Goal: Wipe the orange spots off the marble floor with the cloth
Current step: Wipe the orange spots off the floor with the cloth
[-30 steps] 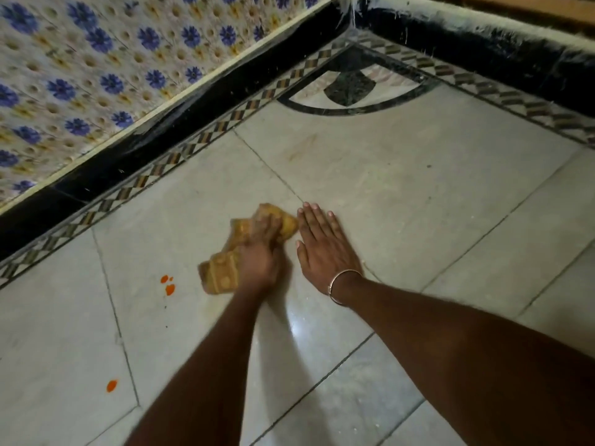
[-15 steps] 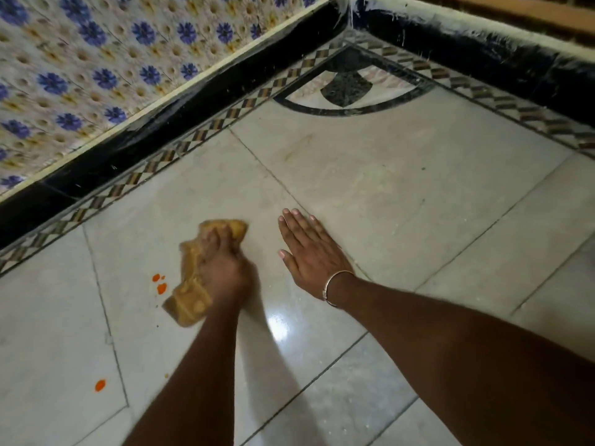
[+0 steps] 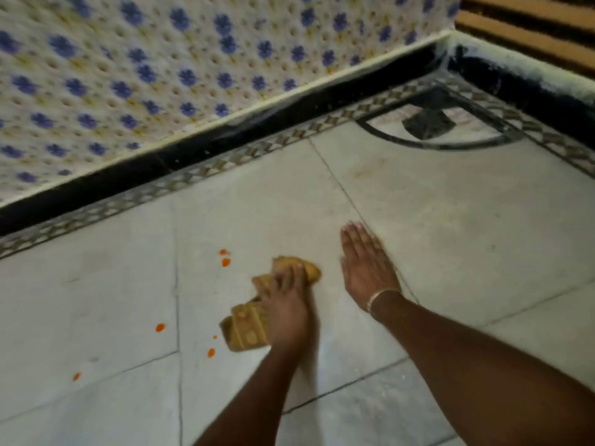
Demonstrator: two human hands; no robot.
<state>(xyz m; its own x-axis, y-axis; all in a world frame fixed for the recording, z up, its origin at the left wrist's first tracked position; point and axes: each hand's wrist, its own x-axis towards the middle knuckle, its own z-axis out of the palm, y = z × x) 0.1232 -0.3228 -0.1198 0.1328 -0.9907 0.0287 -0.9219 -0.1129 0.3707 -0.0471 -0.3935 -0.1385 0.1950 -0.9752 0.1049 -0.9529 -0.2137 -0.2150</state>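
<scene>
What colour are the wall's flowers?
Blue, on the tiled wall, seen in the head view.

left hand holds cloth, orange spots beside

head cam, single wide-angle view | sits above the person's arms, facing forward and steeply down | close over the marble floor | left forearm and right forearm enter from the bottom edge | tiled wall across the top, room corner upper right

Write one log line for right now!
left hand: holds cloth on marble floor | right hand: flat on marble floor | orange spots: several unwiped
</scene>
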